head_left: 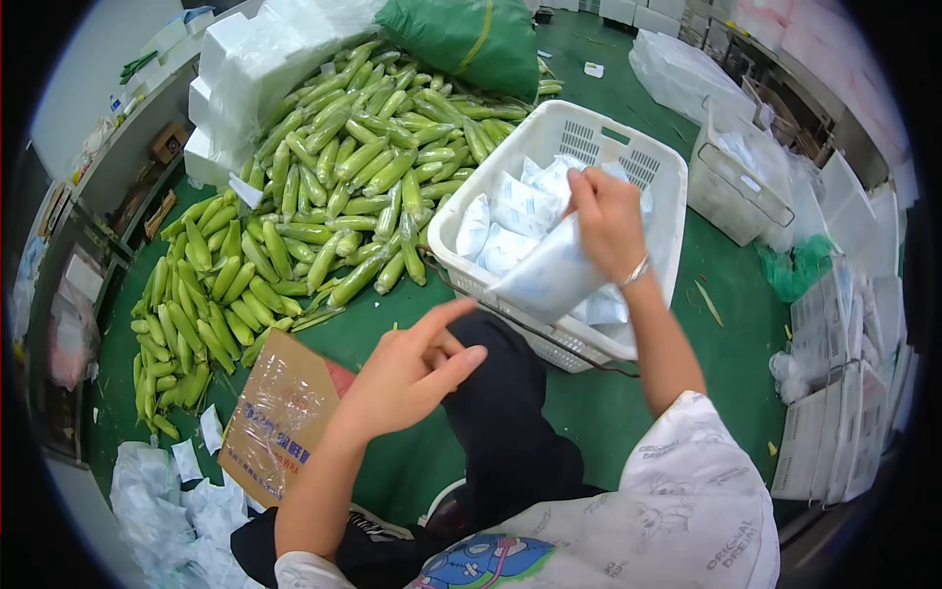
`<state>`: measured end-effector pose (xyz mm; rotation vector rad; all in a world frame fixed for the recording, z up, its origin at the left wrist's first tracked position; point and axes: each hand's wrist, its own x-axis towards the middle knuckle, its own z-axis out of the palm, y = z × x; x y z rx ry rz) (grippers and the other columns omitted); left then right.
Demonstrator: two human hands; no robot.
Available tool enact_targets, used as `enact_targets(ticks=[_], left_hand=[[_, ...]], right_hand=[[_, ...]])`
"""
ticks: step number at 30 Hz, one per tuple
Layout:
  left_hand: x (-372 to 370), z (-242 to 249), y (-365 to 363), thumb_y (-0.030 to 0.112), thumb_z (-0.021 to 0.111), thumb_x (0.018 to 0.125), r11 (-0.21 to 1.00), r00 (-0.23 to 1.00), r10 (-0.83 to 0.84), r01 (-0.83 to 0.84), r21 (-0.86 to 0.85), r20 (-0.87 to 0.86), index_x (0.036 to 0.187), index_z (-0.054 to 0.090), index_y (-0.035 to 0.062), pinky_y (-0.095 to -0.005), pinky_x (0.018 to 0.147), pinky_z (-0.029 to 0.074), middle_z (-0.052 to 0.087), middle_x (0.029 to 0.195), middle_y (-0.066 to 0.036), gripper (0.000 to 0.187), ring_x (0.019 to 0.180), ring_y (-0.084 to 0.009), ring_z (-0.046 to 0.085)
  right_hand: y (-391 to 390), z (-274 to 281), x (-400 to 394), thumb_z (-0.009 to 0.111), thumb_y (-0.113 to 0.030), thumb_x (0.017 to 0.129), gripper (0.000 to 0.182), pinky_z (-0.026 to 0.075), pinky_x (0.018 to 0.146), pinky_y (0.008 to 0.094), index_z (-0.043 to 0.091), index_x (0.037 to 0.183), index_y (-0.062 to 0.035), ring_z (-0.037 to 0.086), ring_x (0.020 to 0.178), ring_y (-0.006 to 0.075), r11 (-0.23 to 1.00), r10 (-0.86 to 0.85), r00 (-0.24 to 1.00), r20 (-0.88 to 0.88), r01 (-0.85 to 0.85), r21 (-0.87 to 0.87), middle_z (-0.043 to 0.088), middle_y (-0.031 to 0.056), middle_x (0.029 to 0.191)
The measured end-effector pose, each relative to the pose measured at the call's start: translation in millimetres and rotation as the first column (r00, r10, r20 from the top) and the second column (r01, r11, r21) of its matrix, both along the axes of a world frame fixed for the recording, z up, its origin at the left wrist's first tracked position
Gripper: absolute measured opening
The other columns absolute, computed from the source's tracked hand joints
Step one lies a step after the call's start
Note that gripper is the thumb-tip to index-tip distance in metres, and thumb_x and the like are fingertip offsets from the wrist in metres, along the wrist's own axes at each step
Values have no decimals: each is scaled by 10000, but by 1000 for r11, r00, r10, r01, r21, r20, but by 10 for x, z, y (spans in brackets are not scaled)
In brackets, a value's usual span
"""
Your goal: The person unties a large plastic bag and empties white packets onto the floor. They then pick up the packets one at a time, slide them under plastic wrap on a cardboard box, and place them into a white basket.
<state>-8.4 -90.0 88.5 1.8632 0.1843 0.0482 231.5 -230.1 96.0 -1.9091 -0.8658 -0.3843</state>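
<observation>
My right hand [605,218] is closed on the top of a white ice pack [552,272] with faint blue print, which hangs tilted over the near side of a white plastic basket [671,270]. More such white ice packs [518,203] lie inside the basket. My left hand [417,371] holds nothing; its thumb and index finger stretch apart over my knee, to the left of the basket, with the other fingers partly curled.
A large heap of green corn ears [339,187] covers the floor at the left. Nearby lie a cardboard box [278,417] and white packets [186,510]. A green sack [461,44] and white foam boxes [231,93] stand behind. Crates [741,182] line the right side.
</observation>
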Motion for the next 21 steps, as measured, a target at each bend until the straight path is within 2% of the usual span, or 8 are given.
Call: enact_targets(ticks=[1,3,9,11,13,16,18,21], left_hand=[[-60,-81,101,196,572,924,999,999,29,-30,16,15,1232,540,22,-242,543,478,663,803,-91,355,611,-107,602],[-291,-243,310,158,615,897,992,990,128,-129,-10,-64,1158,604,22,-244,579,487,653,779,-88,294,617,-114,598],[-2116,-883,1027,157,550,923,540,541,841,-839,63,-13,968,652,0,-230,470,445,636,705,-61,193,514,-99,559],[-2824,-663,900,194,562,919,90,124,984,-965,246,126,907,650,-8,-210,485,408,614,666,-46,221,539,-80,544],[-3715,-586,697,228,569,909,-182,-122,969,-941,284,216,939,652,11,-225,494,417,628,692,-60,235,558,-91,559],[-4990,-1042,126,231,544,903,-417,-404,909,-867,273,105,936,630,9,-249,462,443,640,688,-75,241,545,-125,596],[-5635,-1728,-432,224,572,873,-449,-537,840,-771,452,-82,859,646,1,-272,438,473,640,625,-86,235,483,-150,609],[-5807,-2525,-1187,228,623,795,-469,-704,659,-660,587,-264,815,660,-10,-369,594,539,669,704,-176,241,588,-249,668]], right_hand=[[-14,-156,457,497,-242,914,405,473,593,399,611,629,22,605,528,282,958,-53,983,177,100,-267,611,131,560],[78,-582,1206,546,-265,889,311,501,717,413,656,787,9,648,704,320,642,-27,998,-64,-31,-766,670,141,712],[727,-1839,1967,720,-462,747,835,299,1086,422,382,1369,-19,362,1308,363,757,60,986,154,56,-651,383,231,1412],[1104,-2331,2250,764,-544,651,1009,282,1094,435,341,1413,-34,358,1309,370,685,186,969,163,-9,-728,375,233,1422],[1327,-2395,2151,816,-551,548,1127,344,1041,464,313,1441,-82,430,1242,381,565,178,949,259,117,-817,440,221,1375],[1076,-2568,2508,768,-410,690,1017,393,992,462,201,1488,-132,495,1161,415,585,239,928,285,97,-805,493,224,1327],[525,-3013,2854,665,-332,836,797,367,1027,414,262,1443,-8,485,1215,372,825,306,880,363,-55,-562,519,238,1297],[38,-2690,2696,600,-374,859,672,371,1016,454,360,1378,-21,492,1207,381,455,184,922,340,227,-861,539,229,1277]])
